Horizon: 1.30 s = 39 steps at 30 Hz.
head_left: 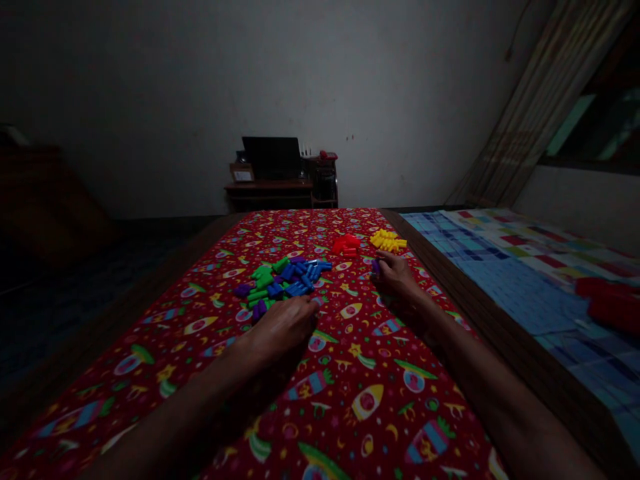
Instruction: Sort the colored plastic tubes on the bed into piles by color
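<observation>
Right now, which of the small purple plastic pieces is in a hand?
The purple piece in the right hand; the other visible purple pieces lie with green pieces and blue pieces, beyond the left hand.

Pretty dim room tbh, with a plain grey wall (190,80) across the far side and a small dark stand (270,188) against it carrying a black screen (273,158) and a cardboard box (242,175). Far right there's a long pale curtain (540,100) next to a window (610,127), with checked cloths (520,287) spread out below. Left side's mostly shadow, just a brown wooden cabinet (50,193) and some dark floor (145,247).
</observation>
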{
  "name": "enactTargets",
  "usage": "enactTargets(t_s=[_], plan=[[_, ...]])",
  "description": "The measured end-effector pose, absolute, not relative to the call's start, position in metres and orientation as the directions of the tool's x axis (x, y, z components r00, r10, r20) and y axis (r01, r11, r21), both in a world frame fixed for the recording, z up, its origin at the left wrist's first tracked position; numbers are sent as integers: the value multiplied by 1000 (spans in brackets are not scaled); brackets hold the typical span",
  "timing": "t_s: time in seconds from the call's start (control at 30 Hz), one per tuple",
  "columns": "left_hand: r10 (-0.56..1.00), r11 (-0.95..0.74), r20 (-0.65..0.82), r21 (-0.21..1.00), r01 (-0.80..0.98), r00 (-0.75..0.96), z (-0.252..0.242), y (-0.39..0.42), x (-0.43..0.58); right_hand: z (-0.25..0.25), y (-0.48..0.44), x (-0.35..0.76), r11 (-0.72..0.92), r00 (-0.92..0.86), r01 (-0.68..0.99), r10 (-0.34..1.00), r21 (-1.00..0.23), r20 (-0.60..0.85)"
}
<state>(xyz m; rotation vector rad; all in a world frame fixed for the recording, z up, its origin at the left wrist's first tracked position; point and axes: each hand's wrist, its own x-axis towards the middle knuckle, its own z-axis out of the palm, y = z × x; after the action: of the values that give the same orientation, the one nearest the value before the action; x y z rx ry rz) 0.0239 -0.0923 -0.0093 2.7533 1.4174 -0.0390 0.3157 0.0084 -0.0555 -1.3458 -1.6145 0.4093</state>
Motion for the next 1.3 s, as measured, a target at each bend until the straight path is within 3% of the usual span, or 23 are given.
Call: enactTargets(t_s=[0.17,0.3,0.43,0.6,0.7,0.8,0.9,1.03,1.3], plan=[[821,-570,164,278,773,547,-27,-66,17,-45,12,360,220,283,690,795,-690,537],[849,-528,223,415,741,479,-31,-53,20,-52,13,380,136,341,721,785,-680,518],[858,-509,211,473,719,469,-24,-55,24,-57,20,388,108,331,669,843,-735,425],[863,-502,217,481,719,457,-24,-56,24,-51,28,402,74,497,482,797,-873,342],[865,-498,220,489,716,451,-28,-53,24,-45,28,403,51,498,444,816,-895,294],[854,-515,233,500,696,465,-31,-51,23,-41,22,398,-2,475,612,801,-791,365],[847,-527,244,507,682,472,-30,-52,23,-42,14,395,-79,388,817,807,-571,445],[845,-526,221,504,685,487,-26,-55,24,-49,6,398,-169,285,923,905,-347,316],[866,-499,298,564,658,401,-30,-58,31,-48,6,398,-204,283,926,932,-317,227]])
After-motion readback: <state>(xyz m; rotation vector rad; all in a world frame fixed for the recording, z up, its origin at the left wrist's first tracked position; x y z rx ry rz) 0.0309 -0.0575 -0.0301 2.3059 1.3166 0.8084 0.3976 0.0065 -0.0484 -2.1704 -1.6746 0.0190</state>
